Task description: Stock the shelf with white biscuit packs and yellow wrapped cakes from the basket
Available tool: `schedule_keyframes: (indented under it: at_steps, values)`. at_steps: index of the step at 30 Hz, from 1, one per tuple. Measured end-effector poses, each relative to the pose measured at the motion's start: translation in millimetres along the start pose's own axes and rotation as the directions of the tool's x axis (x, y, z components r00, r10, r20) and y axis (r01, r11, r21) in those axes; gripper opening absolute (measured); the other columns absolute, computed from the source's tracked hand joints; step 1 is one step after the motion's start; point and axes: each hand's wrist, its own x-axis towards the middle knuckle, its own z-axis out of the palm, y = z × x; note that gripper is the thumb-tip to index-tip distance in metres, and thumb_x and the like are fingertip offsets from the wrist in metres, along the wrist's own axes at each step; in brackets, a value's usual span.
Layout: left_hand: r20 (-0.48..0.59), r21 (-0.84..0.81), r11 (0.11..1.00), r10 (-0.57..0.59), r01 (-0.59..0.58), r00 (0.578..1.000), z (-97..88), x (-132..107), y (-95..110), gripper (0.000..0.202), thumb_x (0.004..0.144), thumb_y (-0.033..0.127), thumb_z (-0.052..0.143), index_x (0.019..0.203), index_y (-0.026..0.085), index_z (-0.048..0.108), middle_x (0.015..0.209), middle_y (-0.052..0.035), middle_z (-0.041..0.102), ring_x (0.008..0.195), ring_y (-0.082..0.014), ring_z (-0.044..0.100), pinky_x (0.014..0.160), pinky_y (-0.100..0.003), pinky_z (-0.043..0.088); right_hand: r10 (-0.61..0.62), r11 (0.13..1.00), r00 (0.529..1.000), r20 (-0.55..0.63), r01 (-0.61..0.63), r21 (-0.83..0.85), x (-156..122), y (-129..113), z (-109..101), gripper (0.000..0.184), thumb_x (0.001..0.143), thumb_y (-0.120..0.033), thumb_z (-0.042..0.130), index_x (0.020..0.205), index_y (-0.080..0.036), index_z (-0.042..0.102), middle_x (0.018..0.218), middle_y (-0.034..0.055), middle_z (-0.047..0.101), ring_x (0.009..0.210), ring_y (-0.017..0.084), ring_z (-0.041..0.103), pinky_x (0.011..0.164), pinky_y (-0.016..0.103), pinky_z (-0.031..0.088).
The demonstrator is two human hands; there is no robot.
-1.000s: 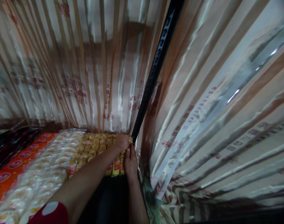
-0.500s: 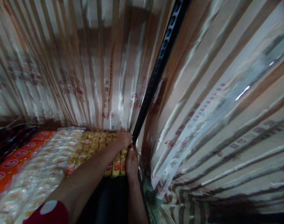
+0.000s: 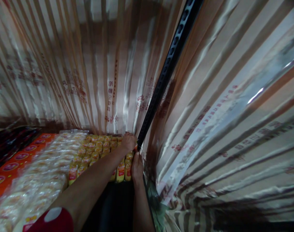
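Observation:
My left hand (image 3: 129, 141) reaches to the far right corner of the shelf, its fingers curled closed beside the black slotted post (image 3: 159, 82). Just below it, my right hand (image 3: 137, 166) comes up along the right edge, thumb side up, with its fingers bent in toward the same spot. A small orange bit shows between the two hands; what they grip is mostly covered. Under and left of them stand rows of yellow wrapped snack packs (image 3: 121, 170) with red labels. My left forearm crosses over part of these rows.
Clear-wrapped pale snacks (image 3: 50, 161) lie in rows to the left, then an orange printed strip (image 3: 21, 157) and dark packages (image 3: 11, 141). Pleated printed curtains (image 3: 96, 64) hang behind and to the right. The black shelf front (image 3: 113, 206) is below; thin cords (image 3: 153, 199) dangle at right.
Both hands stay at the post, with only slight shifts of the fingers. The orange bit between them shows more plainly. The view has tilted very slightly.

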Motion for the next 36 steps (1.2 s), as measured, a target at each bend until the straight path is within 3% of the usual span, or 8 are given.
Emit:
schedule_keyframes:
  at_steps: [6,13,20,24,28,30,34,36]
  values:
    - [-0.031,-0.043,0.999,0.003,-0.005,1.0,0.1,-3.3,-1.0,0.015,0.072,0.019,0.056,0.084,0.019,0.066,0.09,-0.0057,0.067,0.1,-0.0203,0.055,0.098,-0.036,0.033,0.018,1.0,0.999,-0.038,-0.017,0.022,0.4,2.2,-0.8,0.065,0.09,-0.052,0.015,0.111,-0.013,0.062,0.115,0.0118,0.062,0.112,0.021,0.054,0.097,0.035,0.038]
    - [-0.324,-0.22,0.976,-0.064,-0.01,0.944,-2.1,-50.6,22.8,0.03,0.08,0.011,0.041,0.1,0.014,0.063,0.116,-0.0096,0.058,0.121,-0.0198,0.04,0.106,-0.035,0.03,0.099,0.991,0.994,-0.055,-0.093,0.099,-17.3,-5.4,-7.8,0.065,0.09,-0.053,0.015,0.125,-0.011,0.051,0.128,0.0137,0.052,0.124,0.021,0.043,0.103,0.037,0.031]
    - [-0.427,-0.528,0.849,-0.242,-0.023,0.871,-0.5,-183.3,64.8,0.036,0.077,0.006,0.035,0.097,0.023,0.06,0.105,-0.0047,0.062,0.103,-0.0153,0.054,0.094,-0.032,0.044,-0.013,0.984,0.988,-0.153,0.04,0.175,-78.1,-32.7,-26.8,0.054,0.09,-0.045,0.024,0.123,-0.009,0.048,0.127,0.0165,0.051,0.12,0.022,0.046,0.1,0.039,0.034]
    - [-0.313,-0.639,0.763,-0.37,0.094,0.875,7.3,-284.0,71.9,0.033,0.078,0.01,0.034,0.092,0.024,0.061,0.098,-0.0068,0.063,0.095,-0.0158,0.058,0.083,-0.03,0.049,0.0,0.962,0.985,-0.172,0.047,0.269,-146.0,-51.2,-35.8,0.047,0.091,-0.041,0.029,0.123,-0.011,0.046,0.115,0.0158,0.059,0.104,0.021,0.056,0.087,0.037,0.045]
    - [-0.05,-0.7,0.643,-0.479,0.311,0.876,23.3,-374.8,59.5,0.023,0.076,0.017,0.043,0.085,0.024,0.063,0.091,-0.0059,0.065,0.088,-0.0173,0.06,0.078,-0.029,0.05,-0.01,0.967,0.993,0.121,-0.021,0.253,-232.3,-50.0,-29.9,0.038,0.09,-0.037,0.035,0.116,-0.016,0.053,0.093,0.0098,0.067,0.082,0.018,0.063,0.072,0.032,0.051]
    - [0.067,-0.671,0.568,-0.595,0.477,0.801,33.2,-407.7,44.9,0.027,0.078,0.016,0.038,0.083,0.023,0.064,0.095,-0.0064,0.065,0.094,-0.0181,0.059,0.084,-0.031,0.048,-0.063,0.982,0.949,0.308,0.004,0.19,-271.7,-44.5,-19.3,0.031,0.087,-0.035,0.041,0.107,-0.02,0.06,0.091,0.0072,0.068,0.08,0.018,0.065,0.074,0.031,0.052]
    - [0.261,-0.42,0.333,-0.847,0.844,0.464,46.5,-434.4,9.8,0.031,0.07,0.005,0.041,0.086,0.018,0.064,0.095,-0.0066,0.066,0.095,-0.0179,0.061,0.089,-0.031,0.045,-0.145,0.988,0.749,0.646,0.074,0.137,-316.8,-30.2,13.1,0.029,0.085,-0.03,0.041,0.103,-0.022,0.064,0.096,0.0062,0.069,0.086,0.019,0.066,0.077,0.032,0.053]
    - [0.288,-0.299,0.283,-0.884,0.911,0.369,45.8,-428.4,-4.0,0.033,0.069,0.003,0.043,0.094,0.013,0.063,0.103,-0.0104,0.064,0.099,-0.0187,0.06,0.091,-0.03,0.042,-0.127,0.992,0.69,0.713,0.095,0.085,-322.2,-21.5,29.1,0.032,0.084,-0.025,0.038,0.101,-0.018,0.065,0.098,0.0094,0.069,0.09,0.021,0.065,0.081,0.036,0.052]
